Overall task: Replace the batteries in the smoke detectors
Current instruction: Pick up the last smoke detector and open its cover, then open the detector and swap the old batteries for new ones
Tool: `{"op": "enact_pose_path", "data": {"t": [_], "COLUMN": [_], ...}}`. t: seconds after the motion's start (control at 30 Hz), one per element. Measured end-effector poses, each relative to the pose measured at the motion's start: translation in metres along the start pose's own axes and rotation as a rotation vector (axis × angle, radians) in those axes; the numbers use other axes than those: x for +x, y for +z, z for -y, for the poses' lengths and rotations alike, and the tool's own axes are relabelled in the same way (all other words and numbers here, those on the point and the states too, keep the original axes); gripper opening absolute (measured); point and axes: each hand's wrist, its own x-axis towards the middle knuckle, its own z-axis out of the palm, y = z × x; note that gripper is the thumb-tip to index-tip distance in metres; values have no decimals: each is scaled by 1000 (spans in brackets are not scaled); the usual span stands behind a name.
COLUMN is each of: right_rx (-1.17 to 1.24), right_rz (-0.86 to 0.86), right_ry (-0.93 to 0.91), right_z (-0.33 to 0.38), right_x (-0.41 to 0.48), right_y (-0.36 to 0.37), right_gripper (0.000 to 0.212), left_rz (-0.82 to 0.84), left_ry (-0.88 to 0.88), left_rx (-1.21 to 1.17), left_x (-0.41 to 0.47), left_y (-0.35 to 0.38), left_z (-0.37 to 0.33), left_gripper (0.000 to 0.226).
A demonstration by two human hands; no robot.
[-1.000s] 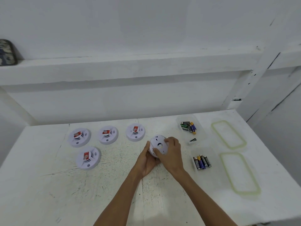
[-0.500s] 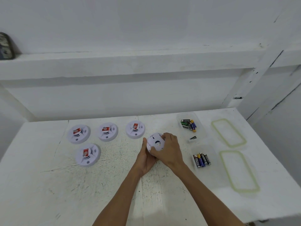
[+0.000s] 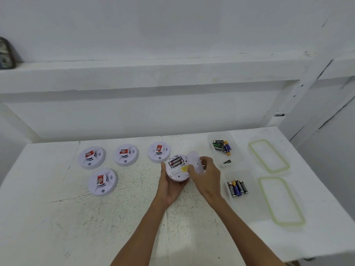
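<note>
My left hand (image 3: 171, 186) cups a round white smoke detector (image 3: 177, 170) turned back side up, with black batteries (image 3: 175, 162) showing in its bay. My right hand (image 3: 206, 176) holds the detached white back cover (image 3: 196, 162) just to the right of the detector. Several more white detectors lie face up on the white table: three in a row (image 3: 91, 157) (image 3: 126, 154) (image 3: 159, 152) and one nearer (image 3: 102, 182). A clear tub (image 3: 211, 136) at the back right holds several loose batteries (image 3: 221, 146). A nearer clear tub (image 3: 253, 186) holds several batteries (image 3: 237, 188) side by side.
Two clear lids with green seals (image 3: 269, 156) (image 3: 281, 201) lie along the table's right side. A white ledge (image 3: 146, 73) runs above the back wall, with a dark object (image 3: 6, 53) at its far left. The table's right edge (image 3: 315, 181) is close to the lids.
The back cover has come off the detector and moved right in my right hand, exposing the batteries. My left hand keeps holding the detector.
</note>
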Motion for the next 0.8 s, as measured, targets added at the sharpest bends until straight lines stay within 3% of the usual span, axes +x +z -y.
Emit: {"op": "enact_pose_path", "data": {"t": [0.1,0.37,0.5,0.6,0.8], "right_rx": [-42,-584,-390,-198,-234], "right_rz": [-42,89,35,-22,179], "right_ry": [15,-95,-13,-89,-174], "right_z": [-10,-47,-37,-13,25], "right_x": [2,11,10,8,10], "right_y": [2,22,23,17,21], "right_gripper": [41,31,35,32,48], "left_rz": [1,34,50,40,97], "left_ry": [-1,-35,-34,-34,-75], "left_rx": [-36,-2,9,30,18], "left_x": [0,-4,-6,-3,-1], "left_y": [0,3,5,3,3], "left_z": [-1,-6,-6,-3,0], "left_gripper": [74,75,73,76,69]}}
